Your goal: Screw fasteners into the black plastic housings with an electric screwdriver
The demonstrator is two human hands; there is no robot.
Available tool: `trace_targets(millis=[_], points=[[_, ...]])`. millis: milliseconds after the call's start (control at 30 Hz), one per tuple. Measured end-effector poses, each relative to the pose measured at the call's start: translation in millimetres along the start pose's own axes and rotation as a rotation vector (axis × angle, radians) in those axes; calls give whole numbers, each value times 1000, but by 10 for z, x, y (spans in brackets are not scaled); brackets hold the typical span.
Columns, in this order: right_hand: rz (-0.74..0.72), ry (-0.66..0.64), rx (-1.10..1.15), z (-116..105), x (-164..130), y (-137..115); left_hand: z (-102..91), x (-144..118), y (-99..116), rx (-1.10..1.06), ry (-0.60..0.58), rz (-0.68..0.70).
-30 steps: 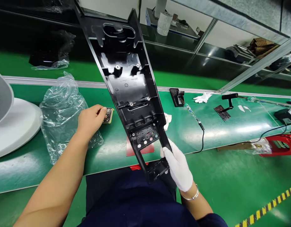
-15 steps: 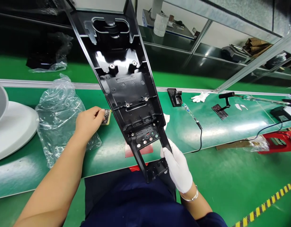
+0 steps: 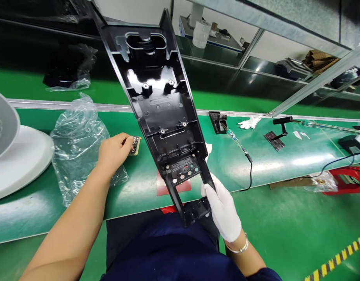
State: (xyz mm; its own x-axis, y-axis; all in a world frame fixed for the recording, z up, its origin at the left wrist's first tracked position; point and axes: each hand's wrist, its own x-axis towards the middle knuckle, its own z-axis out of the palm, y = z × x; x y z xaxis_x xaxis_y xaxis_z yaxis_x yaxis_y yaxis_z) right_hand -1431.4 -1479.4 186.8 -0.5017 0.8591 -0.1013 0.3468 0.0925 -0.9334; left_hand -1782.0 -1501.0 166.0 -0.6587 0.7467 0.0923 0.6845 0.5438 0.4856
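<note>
A long black plastic housing (image 3: pixel 168 113) is held up at a slant, its ribbed inside with screw posts facing me. My right hand (image 3: pixel 225 212), in a white glove, grips its lower frame at the right side. My left hand (image 3: pixel 114 154) is bare and reaches into a small yellow-edged tray (image 3: pixel 135 145) of tiny metal parts, probably screws, on the bench. Its fingertips are pinched together at the parts; whatever lies between them is hidden. Under the housing's lower end lies a flat red piece (image 3: pixel 174 187), partly covered.
Beside my left arm lie a clear plastic bag (image 3: pixel 80 144) and a white round-based object (image 3: pixel 27 160). To the right are an electric screwdriver (image 3: pixel 238 142) with its cord, a white glove (image 3: pixel 250 122) and a black stand (image 3: pixel 275 140). Metal shelving (image 3: pixel 285 97) rises behind.
The whole view has shifted slightly. The housing appears a little lower and further right, still in my right hand. My left hand stays at the tray.
</note>
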Motion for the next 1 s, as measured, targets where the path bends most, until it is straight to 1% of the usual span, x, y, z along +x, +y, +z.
trace_targets(millis=[233,533,667,833,1000], points=[[2,8,-14,8,6,-1,53,29,-63,2,17,63],[-8,5,-32,7,22,12,47,9,-34,-18,11,55],[3,17,-29,10,6,51,33,10,-46,-23,30,38],[56,-11,-10,10,3,58,12,20,-23,-12,-4,-10],[192,-101,92,2,20,7,7,26,-4,4,-23,-43]])
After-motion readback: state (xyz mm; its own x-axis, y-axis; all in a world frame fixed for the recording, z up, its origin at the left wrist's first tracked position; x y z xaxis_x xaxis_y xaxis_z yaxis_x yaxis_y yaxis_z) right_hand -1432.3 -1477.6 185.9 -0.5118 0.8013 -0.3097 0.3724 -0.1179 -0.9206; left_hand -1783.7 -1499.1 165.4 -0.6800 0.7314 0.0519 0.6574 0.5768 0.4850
